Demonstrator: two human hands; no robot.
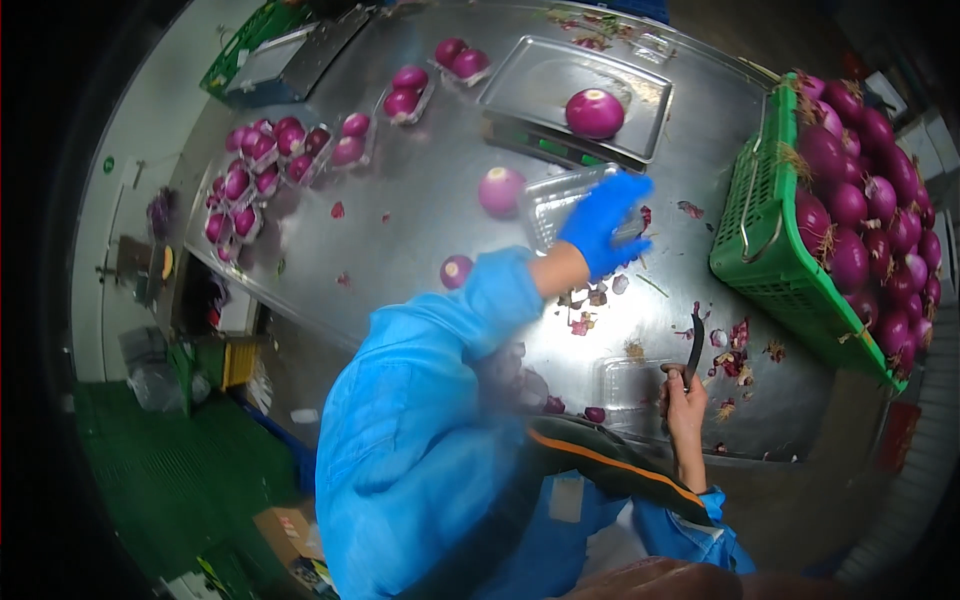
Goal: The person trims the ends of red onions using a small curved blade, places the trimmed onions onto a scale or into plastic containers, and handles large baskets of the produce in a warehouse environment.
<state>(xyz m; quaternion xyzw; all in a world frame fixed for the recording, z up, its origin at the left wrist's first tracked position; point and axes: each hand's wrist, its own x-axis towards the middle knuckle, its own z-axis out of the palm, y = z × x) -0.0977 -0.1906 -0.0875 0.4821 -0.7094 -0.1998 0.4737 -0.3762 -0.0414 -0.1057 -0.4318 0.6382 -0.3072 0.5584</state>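
My left hand (604, 225), in a blue glove, is over the right side of a clear plastic tray (547, 199). Its fingers are spread, and I see nothing held in them. Down at the right, my bare right hand (684, 401) grips a knife (696, 349) with a dark curved blade pointing away from me. A peeled red onion (501, 191) sits at the left edge of the tray. Another onion (595, 113) rests on the metal pan of a weighing scale (540, 146). Left of my forearm lies a smaller onion (456, 271). A second clear tray (630, 382) is beside the knife hand.
A green crate (757, 277) heaped with unpeeled red onions (847, 202) tilts at the right. Packed onion trays (262, 161) cluster at the table's left end. Onion skins (735, 349) litter the steel table (390, 225). A metal box (300, 64) stands at the far left.
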